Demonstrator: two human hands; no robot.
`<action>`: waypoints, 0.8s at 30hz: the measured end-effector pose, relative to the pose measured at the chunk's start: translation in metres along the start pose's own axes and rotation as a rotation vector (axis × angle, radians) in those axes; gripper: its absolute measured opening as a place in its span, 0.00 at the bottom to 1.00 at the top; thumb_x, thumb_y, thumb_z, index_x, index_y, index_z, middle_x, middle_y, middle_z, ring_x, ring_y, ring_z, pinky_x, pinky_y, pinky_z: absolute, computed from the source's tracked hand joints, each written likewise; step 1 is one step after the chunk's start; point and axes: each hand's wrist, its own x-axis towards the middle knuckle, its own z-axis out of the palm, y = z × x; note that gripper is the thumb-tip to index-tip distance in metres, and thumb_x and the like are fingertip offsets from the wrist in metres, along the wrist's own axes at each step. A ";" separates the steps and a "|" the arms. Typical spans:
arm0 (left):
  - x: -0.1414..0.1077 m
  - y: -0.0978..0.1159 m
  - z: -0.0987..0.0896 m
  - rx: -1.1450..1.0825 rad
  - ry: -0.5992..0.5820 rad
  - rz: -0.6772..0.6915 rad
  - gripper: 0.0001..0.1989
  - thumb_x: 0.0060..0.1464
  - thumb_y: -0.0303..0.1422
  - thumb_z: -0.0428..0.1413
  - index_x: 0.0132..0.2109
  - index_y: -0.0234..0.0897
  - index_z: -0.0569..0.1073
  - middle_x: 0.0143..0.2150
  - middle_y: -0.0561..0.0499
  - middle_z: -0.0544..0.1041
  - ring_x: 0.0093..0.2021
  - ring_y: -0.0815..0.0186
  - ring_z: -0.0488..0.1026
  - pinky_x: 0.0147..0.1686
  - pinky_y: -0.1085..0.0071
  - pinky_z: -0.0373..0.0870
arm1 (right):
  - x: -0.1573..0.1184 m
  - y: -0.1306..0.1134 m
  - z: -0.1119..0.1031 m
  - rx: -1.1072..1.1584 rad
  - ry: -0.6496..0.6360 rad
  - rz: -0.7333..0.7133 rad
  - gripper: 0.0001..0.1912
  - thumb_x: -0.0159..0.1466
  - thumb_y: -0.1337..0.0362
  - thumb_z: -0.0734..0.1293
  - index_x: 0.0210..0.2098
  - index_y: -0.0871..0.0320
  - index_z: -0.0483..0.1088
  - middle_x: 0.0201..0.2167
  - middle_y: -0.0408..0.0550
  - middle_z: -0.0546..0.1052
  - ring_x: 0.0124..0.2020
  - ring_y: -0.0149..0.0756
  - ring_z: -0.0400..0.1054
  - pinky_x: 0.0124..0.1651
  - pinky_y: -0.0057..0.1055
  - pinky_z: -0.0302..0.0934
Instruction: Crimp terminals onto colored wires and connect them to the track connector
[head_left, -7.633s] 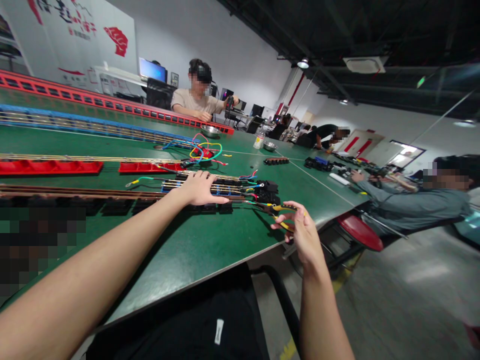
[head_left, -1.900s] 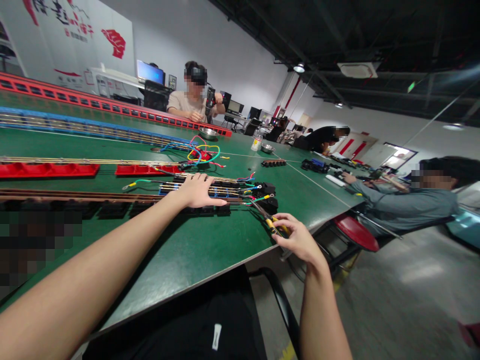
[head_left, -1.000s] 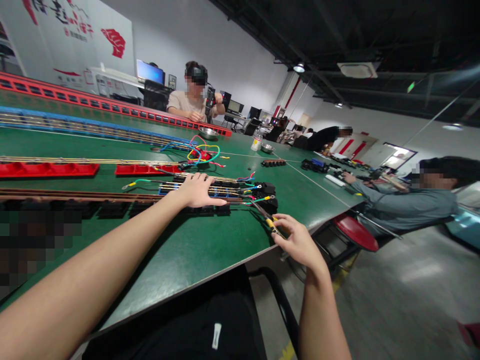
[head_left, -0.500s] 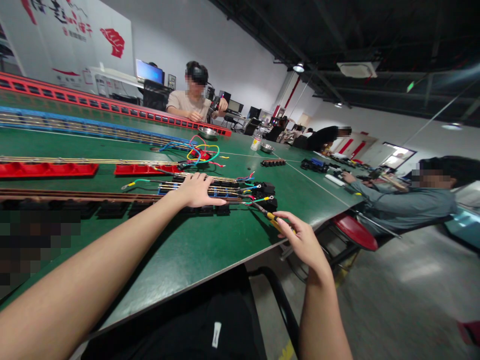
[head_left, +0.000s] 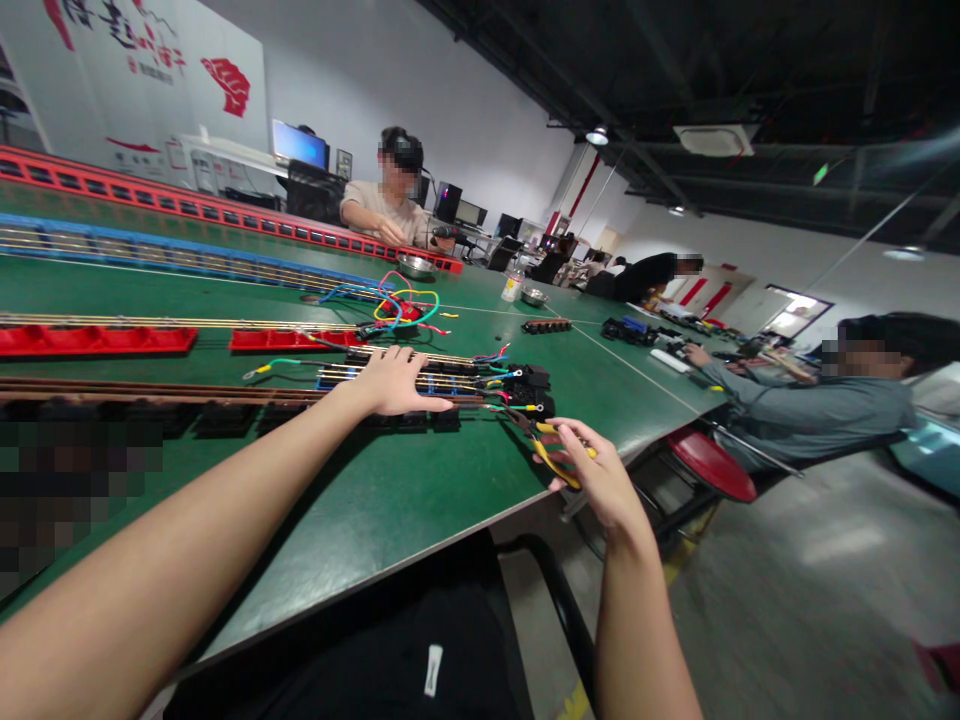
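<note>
My left hand (head_left: 394, 383) lies flat with spread fingers across a black and blue rail assembly (head_left: 442, 384) with metal conductor strips. My right hand (head_left: 592, 465) is closed round yellow-handled pliers (head_left: 551, 458), whose handles stand apart. The dark jaws point left toward the wired end of the rails, close to a green wire (head_left: 517, 407) with a ring terminal. Whether the jaws touch the wire I cannot tell. A black end block (head_left: 534, 380) sits just beyond the wires. Another green-blue wire (head_left: 281, 363) with a ring terminal sticks out left of my left hand.
Red trays (head_left: 97, 341), a long blue rail (head_left: 187, 256) and a long red rail (head_left: 225, 213) lie across the green table (head_left: 360, 500). Looped coloured wires (head_left: 420, 310), a metal bowl (head_left: 416, 266) and a bottle (head_left: 512, 286) stand farther back. Co-workers sit opposite and at the right.
The pliers' handles have spread apart in my right hand, and its fingers have loosened. The green wire's terminal has dropped slightly. My left hand has stayed in place.
</note>
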 end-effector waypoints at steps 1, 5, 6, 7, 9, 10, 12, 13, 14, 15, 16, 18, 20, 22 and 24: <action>0.000 0.000 0.000 0.002 -0.001 0.001 0.54 0.41 0.72 0.41 0.62 0.33 0.63 0.62 0.32 0.65 0.61 0.41 0.60 0.58 0.48 0.53 | 0.000 0.000 0.000 0.016 0.001 0.001 0.24 0.57 0.44 0.68 0.45 0.54 0.71 0.39 0.52 0.78 0.38 0.46 0.77 0.22 0.28 0.69; 0.000 0.000 0.001 0.002 0.003 0.006 0.55 0.41 0.72 0.40 0.63 0.33 0.63 0.62 0.32 0.64 0.61 0.40 0.59 0.58 0.48 0.52 | 0.003 0.001 0.000 0.074 0.013 0.001 0.24 0.56 0.45 0.69 0.44 0.55 0.71 0.39 0.50 0.77 0.37 0.45 0.77 0.20 0.26 0.67; 0.001 0.000 0.001 0.000 0.002 0.005 0.55 0.41 0.72 0.40 0.63 0.33 0.62 0.62 0.32 0.64 0.61 0.40 0.59 0.58 0.48 0.52 | 0.003 0.002 0.000 0.085 0.017 0.001 0.24 0.56 0.45 0.70 0.44 0.55 0.71 0.38 0.50 0.77 0.36 0.45 0.77 0.19 0.26 0.66; 0.001 -0.001 0.001 -0.002 0.001 0.003 0.55 0.41 0.72 0.40 0.63 0.33 0.62 0.62 0.32 0.64 0.61 0.40 0.59 0.58 0.48 0.52 | 0.004 0.003 0.000 0.095 0.024 0.003 0.24 0.56 0.45 0.70 0.44 0.55 0.71 0.38 0.50 0.77 0.36 0.44 0.77 0.19 0.25 0.65; 0.001 -0.001 0.001 -0.006 -0.003 0.002 0.55 0.41 0.72 0.40 0.63 0.33 0.62 0.62 0.32 0.64 0.61 0.40 0.59 0.58 0.48 0.52 | 0.006 0.004 -0.001 0.116 0.046 0.012 0.25 0.55 0.44 0.70 0.43 0.55 0.71 0.37 0.50 0.77 0.35 0.44 0.77 0.17 0.23 0.62; 0.001 -0.001 0.001 -0.008 -0.004 0.002 0.55 0.41 0.72 0.40 0.63 0.33 0.62 0.62 0.32 0.64 0.62 0.40 0.59 0.58 0.48 0.52 | 0.007 0.005 0.000 0.126 0.061 0.019 0.25 0.55 0.44 0.70 0.43 0.56 0.70 0.37 0.49 0.77 0.34 0.44 0.77 0.16 0.22 0.60; 0.000 0.000 0.001 -0.012 -0.004 0.001 0.55 0.41 0.72 0.41 0.63 0.33 0.62 0.63 0.32 0.64 0.62 0.40 0.58 0.58 0.49 0.51 | 0.009 0.006 0.000 0.144 0.091 0.028 0.26 0.54 0.44 0.71 0.43 0.55 0.70 0.36 0.48 0.77 0.32 0.43 0.77 0.15 0.20 0.56; 0.000 0.000 0.000 -0.014 -0.005 -0.002 0.55 0.41 0.72 0.41 0.63 0.33 0.62 0.63 0.32 0.64 0.62 0.40 0.58 0.58 0.49 0.51 | 0.010 0.006 0.000 0.152 0.106 0.028 0.26 0.53 0.44 0.71 0.42 0.55 0.70 0.36 0.48 0.77 0.31 0.42 0.77 0.15 0.19 0.54; 0.000 0.000 0.000 -0.015 -0.006 -0.005 0.55 0.41 0.72 0.41 0.64 0.33 0.62 0.63 0.32 0.63 0.62 0.40 0.58 0.59 0.49 0.51 | 0.011 0.007 0.001 0.158 0.119 0.025 0.26 0.53 0.44 0.72 0.42 0.55 0.69 0.36 0.47 0.77 0.30 0.41 0.77 0.14 0.19 0.52; 0.000 0.000 0.000 -0.014 -0.008 -0.007 0.55 0.41 0.72 0.41 0.64 0.34 0.62 0.63 0.32 0.63 0.62 0.40 0.58 0.59 0.49 0.51 | 0.012 0.008 0.001 0.163 0.129 0.023 0.25 0.53 0.45 0.72 0.41 0.55 0.69 0.35 0.47 0.77 0.29 0.41 0.76 0.14 0.19 0.51; 0.000 0.000 0.000 -0.011 -0.009 -0.007 0.55 0.41 0.72 0.41 0.64 0.34 0.62 0.63 0.32 0.63 0.62 0.40 0.58 0.59 0.49 0.51 | 0.013 0.008 0.001 0.166 0.136 0.022 0.25 0.53 0.45 0.72 0.41 0.55 0.69 0.34 0.46 0.77 0.29 0.40 0.76 0.14 0.19 0.50; 0.000 0.000 -0.001 -0.002 -0.009 -0.007 0.55 0.41 0.71 0.40 0.64 0.34 0.62 0.63 0.32 0.63 0.62 0.40 0.58 0.58 0.48 0.52 | 0.014 0.009 0.001 0.168 0.139 0.025 0.24 0.53 0.45 0.72 0.40 0.55 0.69 0.33 0.45 0.76 0.29 0.39 0.76 0.15 0.19 0.49; 0.000 0.000 -0.001 0.006 -0.008 -0.006 0.54 0.41 0.71 0.41 0.63 0.34 0.62 0.63 0.32 0.64 0.62 0.41 0.59 0.58 0.48 0.53 | 0.013 0.009 0.001 0.167 0.126 0.026 0.24 0.53 0.45 0.72 0.40 0.55 0.69 0.32 0.44 0.76 0.29 0.39 0.76 0.15 0.19 0.49; 0.000 0.000 -0.002 0.005 -0.009 -0.003 0.54 0.41 0.71 0.41 0.63 0.34 0.62 0.63 0.32 0.64 0.62 0.41 0.59 0.58 0.48 0.53 | 0.012 0.007 0.001 0.174 0.100 0.027 0.24 0.53 0.45 0.72 0.41 0.54 0.69 0.32 0.44 0.76 0.30 0.38 0.75 0.15 0.18 0.49; 0.000 0.001 -0.002 -0.002 -0.008 0.004 0.55 0.41 0.71 0.40 0.63 0.33 0.62 0.63 0.31 0.64 0.62 0.40 0.59 0.58 0.47 0.53 | 0.010 0.005 0.001 0.192 0.070 0.035 0.24 0.54 0.46 0.72 0.42 0.54 0.69 0.33 0.45 0.75 0.30 0.38 0.75 0.16 0.18 0.50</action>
